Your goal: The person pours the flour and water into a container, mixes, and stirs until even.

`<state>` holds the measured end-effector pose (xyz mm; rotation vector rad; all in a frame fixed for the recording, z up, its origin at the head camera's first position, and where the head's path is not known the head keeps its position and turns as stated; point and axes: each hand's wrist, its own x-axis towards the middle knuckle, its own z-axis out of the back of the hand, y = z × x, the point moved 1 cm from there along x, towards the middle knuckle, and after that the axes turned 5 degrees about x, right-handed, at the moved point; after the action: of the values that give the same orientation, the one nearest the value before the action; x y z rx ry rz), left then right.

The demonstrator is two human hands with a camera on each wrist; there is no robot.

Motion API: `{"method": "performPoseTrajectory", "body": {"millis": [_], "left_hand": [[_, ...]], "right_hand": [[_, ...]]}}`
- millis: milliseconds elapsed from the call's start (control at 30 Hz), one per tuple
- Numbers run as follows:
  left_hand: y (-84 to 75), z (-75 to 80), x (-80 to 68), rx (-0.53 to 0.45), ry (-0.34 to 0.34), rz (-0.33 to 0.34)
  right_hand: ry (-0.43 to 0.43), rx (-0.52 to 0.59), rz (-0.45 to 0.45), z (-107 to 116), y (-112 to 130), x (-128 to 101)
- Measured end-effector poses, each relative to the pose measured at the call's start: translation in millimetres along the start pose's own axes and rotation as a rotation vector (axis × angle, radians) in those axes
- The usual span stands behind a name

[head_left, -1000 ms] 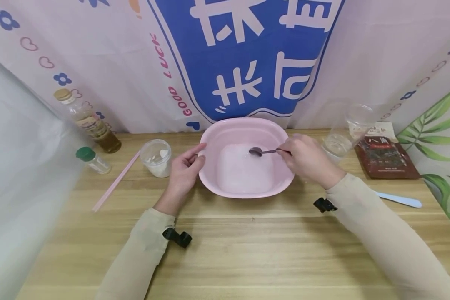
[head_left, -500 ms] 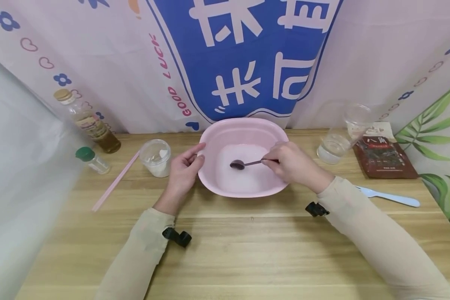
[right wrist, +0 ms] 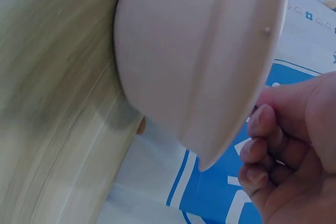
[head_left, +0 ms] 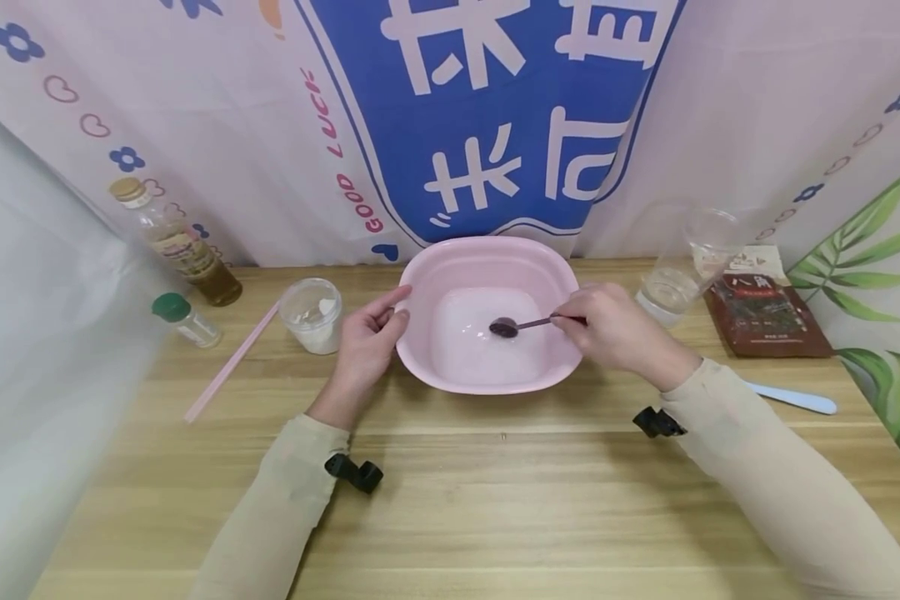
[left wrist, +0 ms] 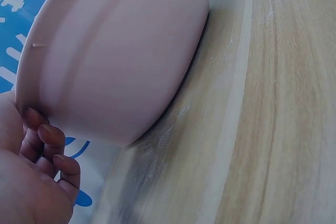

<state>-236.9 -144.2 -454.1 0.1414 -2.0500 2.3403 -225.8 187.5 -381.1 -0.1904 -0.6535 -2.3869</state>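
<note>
A pink basin (head_left: 487, 385) stands on the wooden table in the head view, with whitish contents (head_left: 465, 350) that show small glints. My left hand (head_left: 367, 342) grips its left rim, the thumb on the edge; in the left wrist view the fingers (left wrist: 51, 136) curl under the lip. My right hand (head_left: 621, 332) pinches the handle of a dark spoon (head_left: 504, 327) over the basin's right rim. The spoon's bowl is at the middle of the basin, low over or in the contents. The basin wall (right wrist: 173, 40) hides the spoon in the right wrist view.
Left of the basin stand a clear tub of white powder (head_left: 315, 333), a pink stick (head_left: 232, 362), a green-capped shaker (head_left: 187, 321) and an oil bottle (head_left: 195, 262). At right are a clear cup (head_left: 667, 296), a brown packet (head_left: 768, 317) and a blue-handled utensil (head_left: 798, 398).
The spoon moved left through the basin, then back right to the middle, my right hand moving with it. My left hand stays on the rim.
</note>
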Motion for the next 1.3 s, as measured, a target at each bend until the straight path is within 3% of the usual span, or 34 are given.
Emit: {"method": "performPoseTrajectory", "body": {"millis": [300,500,700,933,1300], "left_hand": [[1.1,1.3,0.1,0.035,-0.003,-0.004],[1.3,0.6,0.8,0.019,0.007,0.017],[0.7,-1.5,2.3,0.036,0.005,0.007],[1.1,-1.7,1.7,0.040,-0.003,-0.008],[2.5,-0.1,-0.8,0.048,-0.002,0.000]], "right_hand": [[-0.066,-0.043,-0.118,-2.2,-7.6,1.4],[-0.108,-0.095,-0.138,-5.8,-12.5,4.1],[-0.088,-0.073,-0.149,-6.1,-12.5,7.4],[0.000,-0.039,-0.090,-9.7,-5.1,6.7],[0.038,0.029,-0.008,-9.5,3.0,-3.6]]}}
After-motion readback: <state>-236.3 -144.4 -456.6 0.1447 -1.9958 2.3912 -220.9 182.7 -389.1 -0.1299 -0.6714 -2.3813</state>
